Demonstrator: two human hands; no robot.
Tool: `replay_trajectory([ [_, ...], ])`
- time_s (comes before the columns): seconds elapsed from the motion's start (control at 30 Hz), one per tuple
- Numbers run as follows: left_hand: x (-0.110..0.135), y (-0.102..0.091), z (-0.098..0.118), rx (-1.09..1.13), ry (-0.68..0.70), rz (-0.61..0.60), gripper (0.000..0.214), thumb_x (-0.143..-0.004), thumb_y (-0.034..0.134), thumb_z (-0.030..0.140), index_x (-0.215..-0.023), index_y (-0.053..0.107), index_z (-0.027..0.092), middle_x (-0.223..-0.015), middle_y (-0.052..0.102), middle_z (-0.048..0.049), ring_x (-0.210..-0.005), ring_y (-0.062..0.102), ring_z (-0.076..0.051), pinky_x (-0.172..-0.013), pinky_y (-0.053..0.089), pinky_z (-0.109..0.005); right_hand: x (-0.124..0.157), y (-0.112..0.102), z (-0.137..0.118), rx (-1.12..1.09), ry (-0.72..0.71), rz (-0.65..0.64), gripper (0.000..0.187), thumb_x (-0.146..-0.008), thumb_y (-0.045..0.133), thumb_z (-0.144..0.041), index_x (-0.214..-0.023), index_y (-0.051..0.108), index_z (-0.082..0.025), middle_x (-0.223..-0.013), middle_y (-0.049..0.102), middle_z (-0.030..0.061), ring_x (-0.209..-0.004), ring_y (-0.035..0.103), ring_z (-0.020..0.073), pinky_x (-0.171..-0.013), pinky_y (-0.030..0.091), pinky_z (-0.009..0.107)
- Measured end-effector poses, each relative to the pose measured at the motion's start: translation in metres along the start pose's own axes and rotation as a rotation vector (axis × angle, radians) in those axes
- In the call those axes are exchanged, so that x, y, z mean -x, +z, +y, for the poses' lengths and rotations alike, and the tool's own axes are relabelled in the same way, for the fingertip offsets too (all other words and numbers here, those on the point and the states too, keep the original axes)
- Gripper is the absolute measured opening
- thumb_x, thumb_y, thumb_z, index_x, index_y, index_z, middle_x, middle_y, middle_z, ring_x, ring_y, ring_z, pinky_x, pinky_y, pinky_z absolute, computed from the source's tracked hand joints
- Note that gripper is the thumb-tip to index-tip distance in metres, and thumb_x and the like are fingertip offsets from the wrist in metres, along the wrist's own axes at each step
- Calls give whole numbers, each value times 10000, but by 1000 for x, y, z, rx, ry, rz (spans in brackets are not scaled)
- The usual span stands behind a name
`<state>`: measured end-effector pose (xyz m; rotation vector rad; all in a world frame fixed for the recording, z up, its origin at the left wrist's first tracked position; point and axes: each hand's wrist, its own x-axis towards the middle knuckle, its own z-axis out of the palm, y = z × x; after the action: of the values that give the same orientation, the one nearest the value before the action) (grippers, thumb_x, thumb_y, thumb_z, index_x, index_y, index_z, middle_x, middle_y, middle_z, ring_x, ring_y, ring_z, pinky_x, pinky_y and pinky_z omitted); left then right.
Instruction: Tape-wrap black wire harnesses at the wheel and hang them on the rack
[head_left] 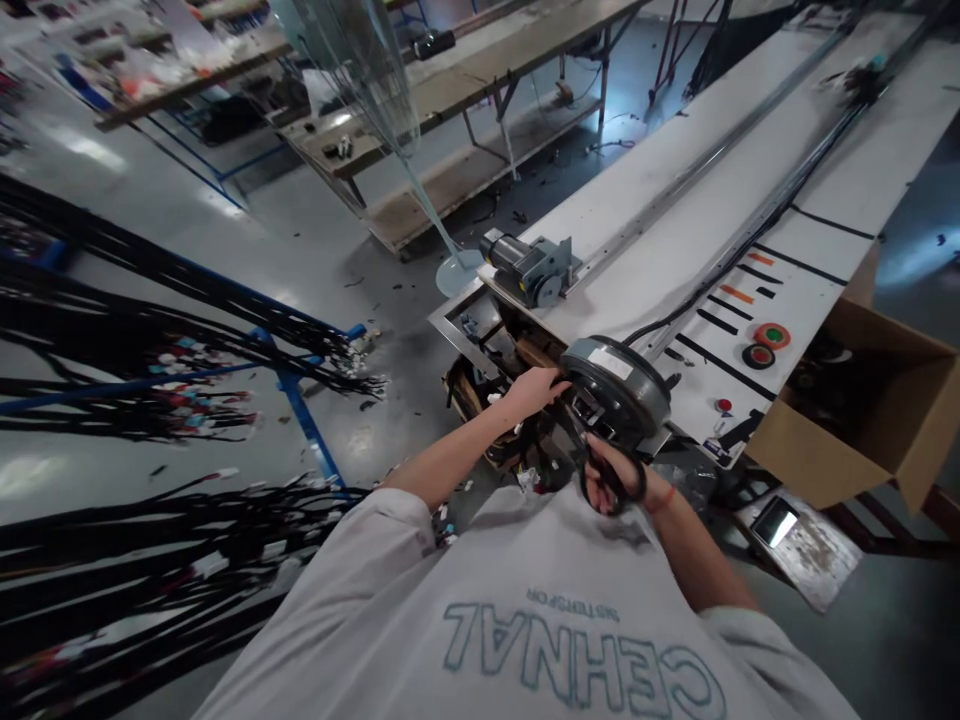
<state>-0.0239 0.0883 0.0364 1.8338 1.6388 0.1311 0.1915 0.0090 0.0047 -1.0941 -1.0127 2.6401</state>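
Observation:
My right hand (609, 472) is closed around the black handles of a pair of scissors (636, 482) close to my shirt. The scissors' dark blades point up and left toward a round black machine head (630, 385) at the table's near end. My left hand (534, 392) reaches to the left side of this machine head, fingers bent and pinched together. What the left fingers hold is too small and dark to make out. A pale label sits on top of the machine head.
A long white worktable (630, 210) carries a motor (525, 265), a rail and two tape rolls (771, 335). Right of it stands an open cardboard box (847, 450). Black cable bundles (150, 270) hang on a blue rack (304, 425) at left. A standing fan (360, 70) is ahead.

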Motion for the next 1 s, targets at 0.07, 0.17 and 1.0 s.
replay_trajectory([
  [0.07, -7, 2, -7, 136, -2, -63, 224, -959, 510, 297, -863, 646, 147, -757, 714, -44, -642, 659, -161, -666, 492, -244, 37, -10, 18, 114, -181, 121, 628, -829, 438, -802, -630, 471, -208, -620, 666, 106, -491, 616, 186, -448, 442, 264],
  [0.17, -16, 8, -16, 287, -65, -173, 297, -960, 485, 304, -717, 586, 165, -674, 662, -15, -585, 609, -145, -633, 474, -244, 70, -40, 32, 170, -345, 595, 634, -808, 393, -828, -622, 487, -230, -562, 624, 77, -482, 581, 192, -481, 451, 304],
  [1.0, 42, 21, -27, 423, 115, -428, 174, -919, 542, 289, -812, 586, 159, -683, 644, -7, -643, 613, -135, -720, 499, -252, -82, 0, -35, -77, -628, 542, 474, -583, 813, -594, -703, 593, -191, -487, 437, -72, -408, 324, 59, -369, 218, 213],
])
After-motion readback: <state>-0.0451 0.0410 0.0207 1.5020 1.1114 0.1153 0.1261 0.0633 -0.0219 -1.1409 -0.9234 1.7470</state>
